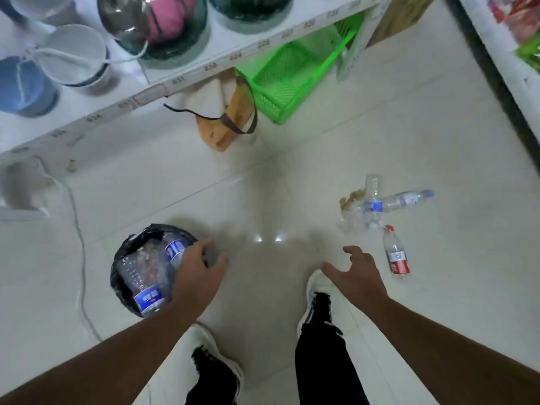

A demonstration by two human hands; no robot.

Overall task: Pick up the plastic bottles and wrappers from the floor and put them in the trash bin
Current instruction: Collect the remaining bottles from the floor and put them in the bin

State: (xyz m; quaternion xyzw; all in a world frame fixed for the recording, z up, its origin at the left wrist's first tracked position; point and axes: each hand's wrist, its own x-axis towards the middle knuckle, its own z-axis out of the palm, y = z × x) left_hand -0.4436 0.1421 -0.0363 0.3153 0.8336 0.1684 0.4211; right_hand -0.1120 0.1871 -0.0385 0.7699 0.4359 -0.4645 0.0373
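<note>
Floor (292,176): bin (117,276), bottles (397,255), basket (280,80).

The floor (365,135) is pale glossy tile with thin grout lines, and two small bright light spots (268,238) reflect near its middle. A white shelf unit (204,67) runs diagonally across the upper left, its edge carrying a row of small number labels. On it stand pails (73,54) and large tinted glass bowls (155,24). Beneath the shelf sit a green plastic basket (286,80) and a tan cloth bag (225,121) with dark straps. A white cable (80,252) trails over the tiles at left. Another shelf edge (502,68) borders the right side.
</note>
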